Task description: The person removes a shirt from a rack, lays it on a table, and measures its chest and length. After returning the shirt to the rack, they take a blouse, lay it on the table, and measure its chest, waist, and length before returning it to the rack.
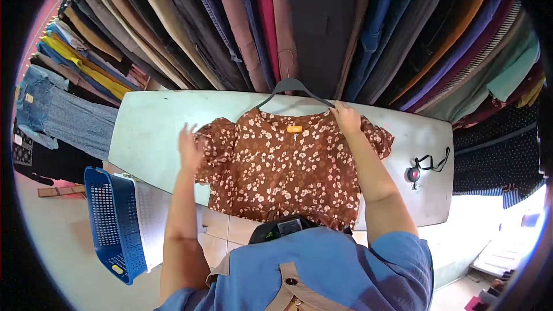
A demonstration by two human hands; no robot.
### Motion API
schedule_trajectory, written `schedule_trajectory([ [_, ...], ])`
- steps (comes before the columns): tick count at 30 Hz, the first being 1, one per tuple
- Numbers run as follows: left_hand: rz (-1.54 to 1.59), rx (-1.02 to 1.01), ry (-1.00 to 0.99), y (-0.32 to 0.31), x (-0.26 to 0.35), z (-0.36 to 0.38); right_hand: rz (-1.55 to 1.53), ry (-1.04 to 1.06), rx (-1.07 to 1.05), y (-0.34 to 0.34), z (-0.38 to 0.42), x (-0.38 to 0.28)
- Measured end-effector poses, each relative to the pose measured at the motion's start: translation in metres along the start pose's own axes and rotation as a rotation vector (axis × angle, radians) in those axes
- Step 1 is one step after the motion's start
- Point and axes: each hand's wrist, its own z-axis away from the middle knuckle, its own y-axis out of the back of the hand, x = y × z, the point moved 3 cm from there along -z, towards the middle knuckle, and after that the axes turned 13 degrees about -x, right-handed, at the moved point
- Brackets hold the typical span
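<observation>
A brown floral blouse [282, 167] lies spread on the white ironing board [141, 132], its lower edge hanging over the near side toward my body. A dark clothes hanger [290, 85] sits inside the neckline, its hook pointing away from me. My right hand [347, 119] is closed on the blouse's right shoulder, by the hanger's end. Beside the left sleeve, my left hand [190, 148] has its fingers apart and grips nothing that I can see. An orange label [294, 129] shows at the inside of the neck.
Trousers and jeans [322, 29] hang in a dense row behind the board. A small round device with a black strap [413, 174] lies at the board's right. Lower left stands a blue plastic basket [118, 224]; a denim garment [69, 106] hangs at far left.
</observation>
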Motion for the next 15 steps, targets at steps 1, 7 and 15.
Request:
schedule_trajectory([
  [1, 0.018, -0.173, -0.091, -0.019, 0.008, 0.010, 0.044, -0.014, -0.015, -0.014, -0.002, 0.006],
  [7, -0.196, -0.426, -0.085, -0.090, 0.030, 0.063, 0.094, -0.318, 0.217, 0.019, 0.100, -0.042],
  [15, -0.183, -0.450, 0.001, -0.105, 0.021, 0.035, 0.194, -0.546, -0.033, -0.051, 0.165, -0.012],
])
